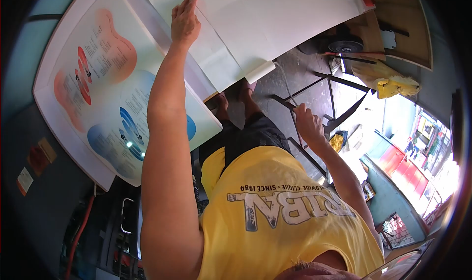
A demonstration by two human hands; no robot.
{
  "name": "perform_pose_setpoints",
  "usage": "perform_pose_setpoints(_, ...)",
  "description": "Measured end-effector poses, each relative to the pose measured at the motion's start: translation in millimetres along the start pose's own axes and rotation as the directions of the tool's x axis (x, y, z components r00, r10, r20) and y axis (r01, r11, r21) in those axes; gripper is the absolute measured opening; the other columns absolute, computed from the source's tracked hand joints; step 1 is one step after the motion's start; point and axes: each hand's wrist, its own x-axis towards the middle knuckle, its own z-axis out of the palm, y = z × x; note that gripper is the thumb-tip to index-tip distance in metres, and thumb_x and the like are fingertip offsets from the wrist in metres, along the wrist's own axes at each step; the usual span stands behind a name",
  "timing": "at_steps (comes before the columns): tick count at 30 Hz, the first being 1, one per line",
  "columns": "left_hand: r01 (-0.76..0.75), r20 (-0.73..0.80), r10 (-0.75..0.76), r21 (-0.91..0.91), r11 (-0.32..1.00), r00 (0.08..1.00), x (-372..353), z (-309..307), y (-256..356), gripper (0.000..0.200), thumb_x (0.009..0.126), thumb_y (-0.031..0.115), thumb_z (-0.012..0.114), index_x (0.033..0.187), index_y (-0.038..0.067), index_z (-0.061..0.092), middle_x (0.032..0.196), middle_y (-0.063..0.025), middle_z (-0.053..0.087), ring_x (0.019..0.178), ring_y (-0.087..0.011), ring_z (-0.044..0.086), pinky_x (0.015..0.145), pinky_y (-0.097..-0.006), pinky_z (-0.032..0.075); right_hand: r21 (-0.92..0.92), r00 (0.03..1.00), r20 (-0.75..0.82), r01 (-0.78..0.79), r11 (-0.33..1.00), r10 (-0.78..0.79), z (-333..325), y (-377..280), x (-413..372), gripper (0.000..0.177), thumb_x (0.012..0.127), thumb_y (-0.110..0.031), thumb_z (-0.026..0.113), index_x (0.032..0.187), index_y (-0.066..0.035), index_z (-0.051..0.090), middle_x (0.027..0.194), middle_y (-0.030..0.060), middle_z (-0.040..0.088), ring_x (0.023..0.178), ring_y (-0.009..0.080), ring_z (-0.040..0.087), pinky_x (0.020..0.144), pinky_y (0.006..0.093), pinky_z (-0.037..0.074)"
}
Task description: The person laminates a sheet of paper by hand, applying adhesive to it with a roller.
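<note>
My left hand point(185, 22) lies on a white sheet-covered board point(241, 19), fingers stretched out together, near a long seam or sheet edge. At the right, my right hand point(310, 125) is closed round the handle of a paint roller point(259, 72). Its thin wire frame curves up from my fist to the white roller sleeve, which sits right at the near edge of the board. Left of my left arm is a printed panel point(110, 91) with red and blue rounded shapes and small text, set in a pale raised frame.
Dark metal trestle legs point(327, 98) stand on the grey floor right of my feet. Beyond them are a round black object point(345, 43), a yellow and cream bag point(388, 81) and brown boards point(410, 24). A bright doorway opens at the far right.
</note>
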Motion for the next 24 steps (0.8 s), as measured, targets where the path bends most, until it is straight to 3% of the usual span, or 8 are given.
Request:
perform_pose_setpoints(4,0.002,0.000,-0.002,-0.010,1.000,1.000,1,-1,3,0.050,0.099,0.007,0.052,0.148,0.013,0.046,0.140,-0.0099,0.062,0.140,-0.0222,0.049,0.116,-0.0440,0.034,0.161,0.996,-0.094,0.016,0.987,-0.001,-18,7,13,0.026,0.106,-0.034,0.054,0.104,-0.008,0.048,0.071,0.0165,0.067,0.061,0.0396,0.069,0.051,0.0505,0.055)
perform_pose_setpoints(7,0.000,0.003,0.000,-0.025,1.000,1.000,1,-3,5,0.049,0.100,0.010,0.053,0.148,0.013,0.047,0.140,-0.0106,0.062,0.140,-0.0233,0.049,0.116,-0.0439,0.034,0.342,0.988,-0.150,0.021,0.940,0.032,-45,-2,67,0.023,0.105,-0.030,0.054,0.105,-0.008,0.049,0.073,0.0199,0.069,0.064,0.0446,0.068,0.057,0.0569,0.053)
perform_pose_setpoints(9,-0.005,0.005,0.005,-0.028,1.000,1.000,0,-3,4,0.048,0.099,0.011,0.053,0.148,0.013,0.048,0.140,-0.0113,0.062,0.140,-0.0244,0.049,0.117,-0.0443,0.034,0.368,0.976,-0.216,0.101,0.924,-0.021,-64,-11,119,0.024,0.106,-0.030,0.050,0.105,-0.006,0.050,0.078,0.0237,0.070,0.068,0.0478,0.068,0.063,0.0601,0.052)
perform_pose_setpoints(14,0.028,0.032,-0.029,0.028,0.999,0.999,3,-9,9,0.050,0.100,0.014,0.054,0.149,0.012,0.045,0.140,-0.0105,0.062,0.140,-0.0246,0.050,0.117,-0.0465,0.034,0.260,0.988,-0.153,0.073,0.963,-0.033,-87,-40,225,0.029,0.108,-0.036,0.043,0.108,-0.008,0.050,0.078,0.0242,0.071,0.078,0.0498,0.069,0.073,0.0581,0.057)
perform_pose_setpoints(17,0.009,0.008,-0.009,0.001,1.000,1.000,4,-8,9,0.050,0.099,0.013,0.054,0.148,0.011,0.045,0.140,-0.0105,0.062,0.139,-0.0249,0.050,0.116,-0.0471,0.034,0.220,0.994,-0.104,0.067,0.973,-0.045,-74,-33,215,0.028,0.108,-0.036,0.044,0.110,-0.008,0.047,0.077,0.0240,0.070,0.079,0.0495,0.069,0.073,0.0582,0.057)
perform_pose_setpoints(21,0.003,0.020,-0.003,-0.012,1.000,1.000,5,-8,8,0.050,0.098,0.012,0.054,0.147,0.010,0.046,0.139,-0.0112,0.062,0.138,-0.0255,0.051,0.116,-0.0478,0.035,0.187,0.997,-0.075,0.009,0.982,0.005,-17,10,131,0.028,0.107,-0.037,0.047,0.112,-0.010,0.045,0.071,0.0227,0.068,0.074,0.0474,0.070,0.068,0.0584,0.057)
perform_pose_setpoints(23,0.016,0.029,-0.016,-0.010,1.000,0.999,6,-9,9,0.049,0.098,0.011,0.055,0.147,0.010,0.046,0.139,-0.0115,0.062,0.138,-0.0259,0.051,0.116,-0.0480,0.035,0.175,0.996,-0.088,0.034,0.984,-0.018,7,37,75,0.027,0.107,-0.034,0.049,0.108,-0.008,0.048,0.063,0.0205,0.065,0.062,0.0444,0.068,0.053,0.0548,0.055)
perform_pose_setpoints(24,0.019,0.026,-0.018,-0.016,1.000,0.999,6,-10,10,0.049,0.098,0.011,0.055,0.147,0.010,0.047,0.139,-0.0116,0.062,0.138,-0.0261,0.051,0.115,-0.0481,0.036,0.146,0.998,-0.064,0.013,0.989,-0.003,14,46,51,0.026,0.107,-0.034,0.049,0.108,-0.008,0.048,0.062,0.0204,0.065,0.061,0.0449,0.068,0.053,0.0551,0.055)
